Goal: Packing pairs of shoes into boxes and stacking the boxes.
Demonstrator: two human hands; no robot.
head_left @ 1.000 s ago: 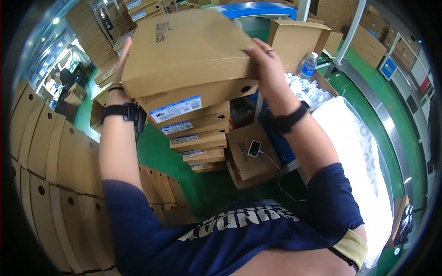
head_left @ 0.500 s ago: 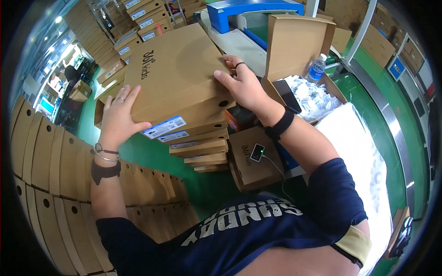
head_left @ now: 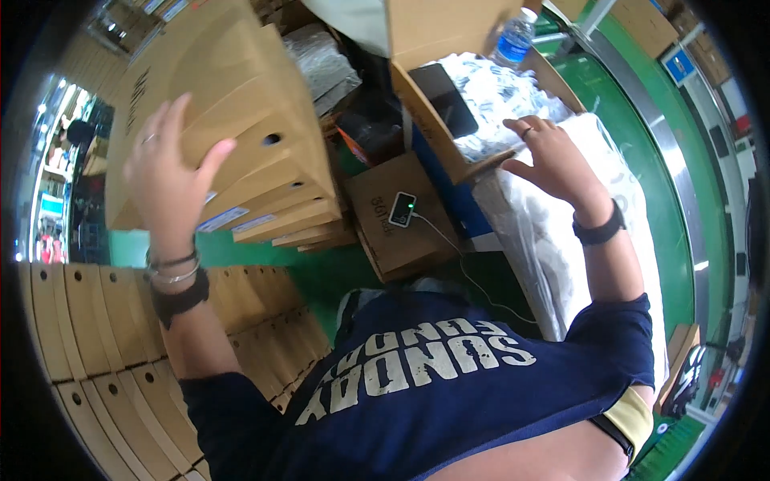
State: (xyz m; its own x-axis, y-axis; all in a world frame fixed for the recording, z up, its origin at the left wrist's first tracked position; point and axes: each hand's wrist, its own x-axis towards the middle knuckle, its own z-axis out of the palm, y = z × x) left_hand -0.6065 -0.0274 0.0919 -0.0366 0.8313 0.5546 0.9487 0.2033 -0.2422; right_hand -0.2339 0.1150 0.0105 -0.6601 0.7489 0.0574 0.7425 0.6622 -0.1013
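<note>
1. Head view, left hand (head_left: 172,172): palm pressed flat on the side of the top flat cardboard box (head_left: 216,104), fingers spread and straight, not curled round any edge. Box sits on top of a stack of like boxes (head_left: 273,216), tilted in the fisheye; the flat palm reads as steadying or squaring it on the stack rather than lifting.

2. Head view, right hand (head_left: 549,156): open, fingers loosely extended, grasping nothing. It hovers over the white plastic-wrapped bundle (head_left: 553,240) and next to the edge of the open carton (head_left: 449,104); whether it touches either, cannot tell.

3. Surroundings: open carton holds white bagged items (head_left: 497,88); a dark flat item (head_left: 445,100) lies against its flap. A water bottle (head_left: 513,36) stands behind it. A smaller brown box (head_left: 393,216) below carries a small white device (head_left: 403,208) with a green light and a trailing white cable (head_left: 473,272).

4. Rows of flat boxes on edge (head_left: 96,337) fill the lower left. Green floor (head_left: 682,160) to the right.

5. Obstructions: the small brown box and open carton crowd the gap between stack and bundle; the cable crosses that gap.
</note>
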